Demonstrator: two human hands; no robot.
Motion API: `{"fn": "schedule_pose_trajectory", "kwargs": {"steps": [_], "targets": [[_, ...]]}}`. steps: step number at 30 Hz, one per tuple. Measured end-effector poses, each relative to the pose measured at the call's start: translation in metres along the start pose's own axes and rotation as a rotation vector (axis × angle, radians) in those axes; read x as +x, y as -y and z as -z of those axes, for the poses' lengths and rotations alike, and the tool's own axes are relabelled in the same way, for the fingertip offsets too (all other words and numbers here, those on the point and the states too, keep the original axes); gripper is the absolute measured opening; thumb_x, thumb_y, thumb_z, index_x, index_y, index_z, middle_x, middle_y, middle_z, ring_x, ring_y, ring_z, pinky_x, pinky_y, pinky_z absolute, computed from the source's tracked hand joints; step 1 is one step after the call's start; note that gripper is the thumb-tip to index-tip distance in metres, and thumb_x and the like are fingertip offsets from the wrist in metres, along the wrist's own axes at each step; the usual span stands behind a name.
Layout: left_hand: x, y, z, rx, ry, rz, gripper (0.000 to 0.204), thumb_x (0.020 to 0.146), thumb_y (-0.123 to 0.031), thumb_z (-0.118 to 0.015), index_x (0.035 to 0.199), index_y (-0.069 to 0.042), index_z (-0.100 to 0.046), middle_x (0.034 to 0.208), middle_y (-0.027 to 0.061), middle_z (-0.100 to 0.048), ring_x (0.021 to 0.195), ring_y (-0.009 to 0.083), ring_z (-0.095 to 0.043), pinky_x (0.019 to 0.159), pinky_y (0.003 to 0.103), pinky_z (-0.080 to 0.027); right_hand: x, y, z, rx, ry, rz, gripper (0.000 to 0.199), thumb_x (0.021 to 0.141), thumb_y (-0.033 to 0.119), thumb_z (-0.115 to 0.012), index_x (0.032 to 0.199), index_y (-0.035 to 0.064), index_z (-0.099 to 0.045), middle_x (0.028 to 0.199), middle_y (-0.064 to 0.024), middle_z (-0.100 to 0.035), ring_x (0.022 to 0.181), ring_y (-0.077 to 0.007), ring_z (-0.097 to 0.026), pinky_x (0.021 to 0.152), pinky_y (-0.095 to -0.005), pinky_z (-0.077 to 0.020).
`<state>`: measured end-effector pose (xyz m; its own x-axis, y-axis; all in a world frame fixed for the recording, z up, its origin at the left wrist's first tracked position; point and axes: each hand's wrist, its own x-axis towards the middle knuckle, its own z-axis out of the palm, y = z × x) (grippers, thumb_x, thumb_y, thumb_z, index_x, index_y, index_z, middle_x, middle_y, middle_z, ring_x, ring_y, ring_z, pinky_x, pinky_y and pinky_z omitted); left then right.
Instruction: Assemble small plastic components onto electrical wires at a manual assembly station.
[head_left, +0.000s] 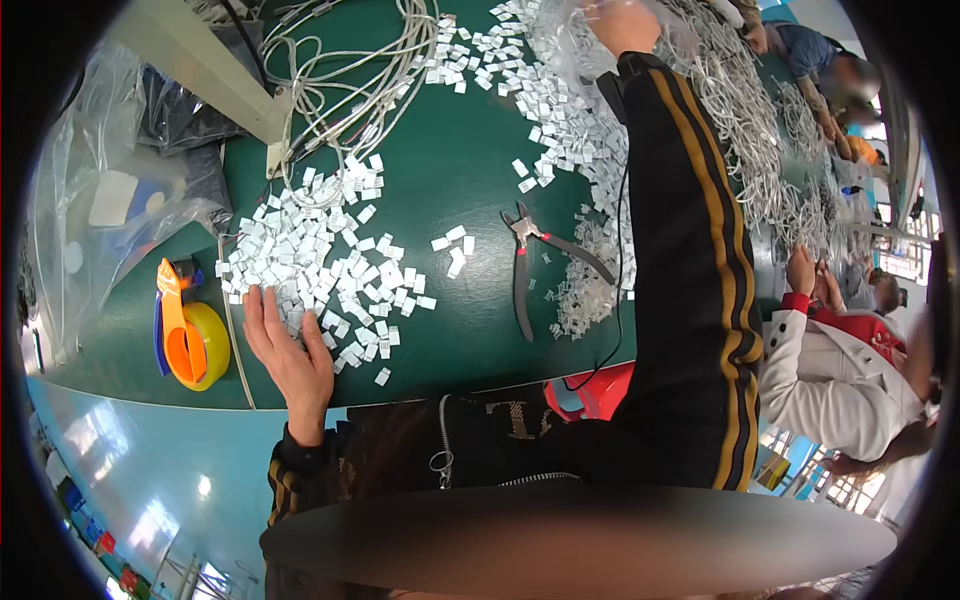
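Lays left hand (290, 355) on the near-left edge of a pile of white tags (290, 240), with fingers loosely spread, holding nothing visible. Stretches right hand (625, 25) to the far right, at a clear plastic bag (565, 45) by a second heap of white tags (575, 150); cannot tell whether gripping it. Shows spread pliers (525, 232) between both, and an orange tape dispenser (185, 340) left of left hand.

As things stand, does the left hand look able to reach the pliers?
Probably yes. The left hand rests at the edge of the small white pieces, and only loose pieces and bare green table lie between it and the pliers.
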<state>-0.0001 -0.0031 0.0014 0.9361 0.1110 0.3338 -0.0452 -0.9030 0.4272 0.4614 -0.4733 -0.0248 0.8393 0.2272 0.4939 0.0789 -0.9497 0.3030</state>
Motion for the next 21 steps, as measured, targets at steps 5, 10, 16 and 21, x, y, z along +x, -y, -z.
{"fn": "schedule_pose_trajectory", "kwargs": {"steps": [5,10,16,21], "targets": [[0.002,0.004,-0.005,0.038,-0.032,-0.013,0.049,0.09,-0.011,-0.058,0.133,0.006,-0.041,0.139,0.0253,-0.038,0.129,0.0425,-0.036,0.106,0.049,-0.028,0.002,0.002,-0.015,0.037,-0.156,-0.008,0.031,0.08,0.04,-0.059,0.078,0.0105,-0.07,0.077,-0.0139,-0.065,0.078,-0.035,-0.061,0.07,-0.0507,-0.0461],[-0.003,0.005,0.001,0.068,-0.035,0.006,0.048,0.09,-0.011,-0.058,0.132,0.006,-0.041,0.139,0.0256,-0.038,0.128,0.0419,-0.037,0.105,0.048,-0.028,-0.005,0.037,0.037,0.022,0.017,0.14,0.027,0.081,0.035,-0.058,0.08,0.0114,-0.07,0.077,-0.0141,-0.065,0.078,-0.0366,-0.061,0.069,-0.0506,-0.0461],[0.002,0.0,-0.007,0.07,-0.039,-0.014,0.045,0.091,-0.009,-0.057,0.132,0.005,-0.043,0.138,0.025,-0.04,0.129,0.0396,-0.039,0.106,0.043,-0.032,-0.023,0.011,0.063,0.409,-0.28,0.02,0.022,0.082,0.028,-0.06,0.084,0.0086,-0.069,0.076,-0.016,-0.063,0.076,-0.0394,-0.06,0.066,-0.0488,-0.0465],[-0.001,0.005,0.001,0.074,-0.061,0.03,0.046,0.091,-0.01,-0.058,0.131,0.006,-0.043,0.138,0.0265,-0.039,0.127,0.0416,-0.039,0.104,0.044,-0.033,-0.072,0.033,0.15,0.735,0.185,-0.079,0.027,0.084,0.03,-0.065,0.099,0.0078,-0.069,0.084,-0.0131,-0.065,0.075,-0.0283,-0.06,0.07,-0.0401,-0.0489]]}}
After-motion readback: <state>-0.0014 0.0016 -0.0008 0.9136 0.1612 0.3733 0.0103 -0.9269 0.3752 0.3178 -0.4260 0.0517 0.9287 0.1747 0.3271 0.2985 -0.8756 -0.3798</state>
